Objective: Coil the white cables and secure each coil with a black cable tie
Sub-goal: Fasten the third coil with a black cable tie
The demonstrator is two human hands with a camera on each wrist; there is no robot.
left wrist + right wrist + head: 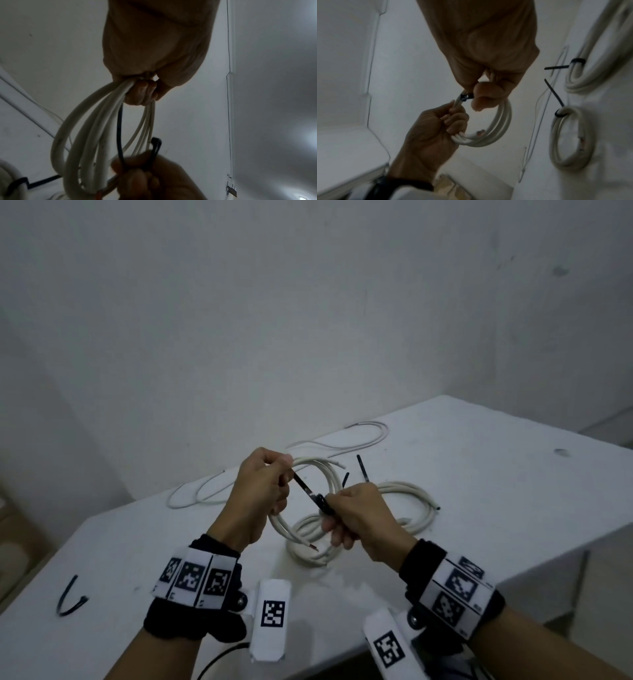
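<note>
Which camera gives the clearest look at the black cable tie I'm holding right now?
The head view: the black cable tie runs unobstructed between the left hand and right hand. The left wrist view shows a dim, blurred strap; the right wrist view shows only a bit at the fingertips.

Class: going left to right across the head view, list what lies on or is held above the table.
Spare tie → thin cable → left hand → tie being tightened → right hand → tied coil.

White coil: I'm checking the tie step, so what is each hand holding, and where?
Left hand grips the coil and the black tie's tail; right hand pinches its head.
</note>
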